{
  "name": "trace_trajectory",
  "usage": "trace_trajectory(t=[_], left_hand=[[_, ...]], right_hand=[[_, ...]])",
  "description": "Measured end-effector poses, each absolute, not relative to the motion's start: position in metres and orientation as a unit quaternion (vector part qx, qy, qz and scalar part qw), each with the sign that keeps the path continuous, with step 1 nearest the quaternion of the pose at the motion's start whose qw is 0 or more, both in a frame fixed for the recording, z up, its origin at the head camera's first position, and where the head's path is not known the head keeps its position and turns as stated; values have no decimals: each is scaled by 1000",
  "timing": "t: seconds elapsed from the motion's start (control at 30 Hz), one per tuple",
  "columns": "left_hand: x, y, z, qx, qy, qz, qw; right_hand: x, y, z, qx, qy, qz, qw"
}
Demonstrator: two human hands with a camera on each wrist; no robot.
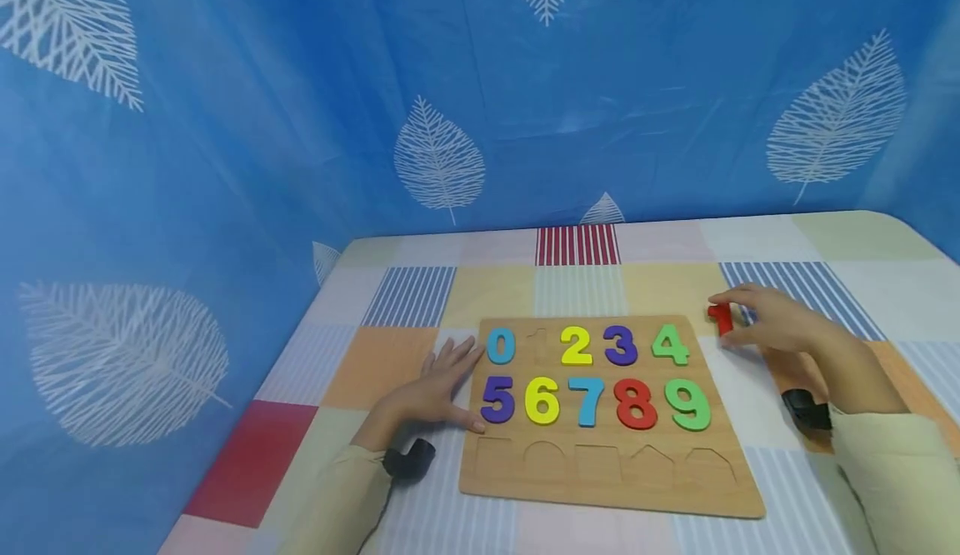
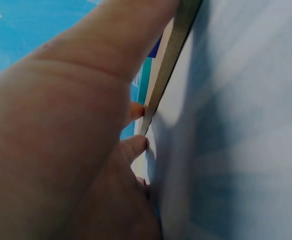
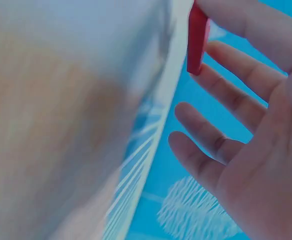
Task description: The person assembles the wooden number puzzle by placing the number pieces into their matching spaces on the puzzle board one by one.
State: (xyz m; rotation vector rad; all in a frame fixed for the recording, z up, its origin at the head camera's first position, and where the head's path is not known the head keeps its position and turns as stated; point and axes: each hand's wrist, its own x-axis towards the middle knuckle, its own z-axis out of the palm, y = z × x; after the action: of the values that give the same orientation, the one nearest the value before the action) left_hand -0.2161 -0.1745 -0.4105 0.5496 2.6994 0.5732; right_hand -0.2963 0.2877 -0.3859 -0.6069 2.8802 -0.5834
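Observation:
My right hand [image 1: 776,319] pinches a red number 1 piece [image 1: 722,319] between thumb and fingers, just right of the wooden puzzle board [image 1: 600,484]. In the right wrist view the red number 1 [image 3: 197,42] stands between thumb and fingertips, with the other fingers spread. At the board's left edge rests my left hand [image 1: 435,388], its fingers spread and the thumb on the rim beside the purple 5 [image 1: 498,399]. The left wrist view shows fingertips at the board's side [image 2: 167,65]. A bare 1-shaped recess [image 1: 537,347] lies between the blue 0 [image 1: 501,346] and yellow 2 [image 1: 577,346].
Other coloured numbers, such as the red 8 [image 1: 635,404] and green 9 [image 1: 687,405], sit on the board. Along its near side run several house- and block-shaped outlines. A patchwork cloth [image 1: 487,288] covers the table, and a blue leaf-print curtain [image 1: 570,122] hangs behind it.

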Motion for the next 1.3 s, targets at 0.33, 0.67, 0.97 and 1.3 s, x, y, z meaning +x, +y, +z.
trace_trajectory(t=[0.33,0.67,0.97,1.3], left_hand=[[-220,-175,-409,188,947,196,171],[-220,-183,-406,190,946,207,164],[-218,-181,-408,192,943,218,164],[-219,-179,-410,200,940,224,164]], right_hand=[[-293,223,-371,-247,942,-221,43],[-306,139,-352,-268,944,-186,51],[-295,87,-352,-311,939,-122,87],[-283,66,-358,-321,936,-109,99]])
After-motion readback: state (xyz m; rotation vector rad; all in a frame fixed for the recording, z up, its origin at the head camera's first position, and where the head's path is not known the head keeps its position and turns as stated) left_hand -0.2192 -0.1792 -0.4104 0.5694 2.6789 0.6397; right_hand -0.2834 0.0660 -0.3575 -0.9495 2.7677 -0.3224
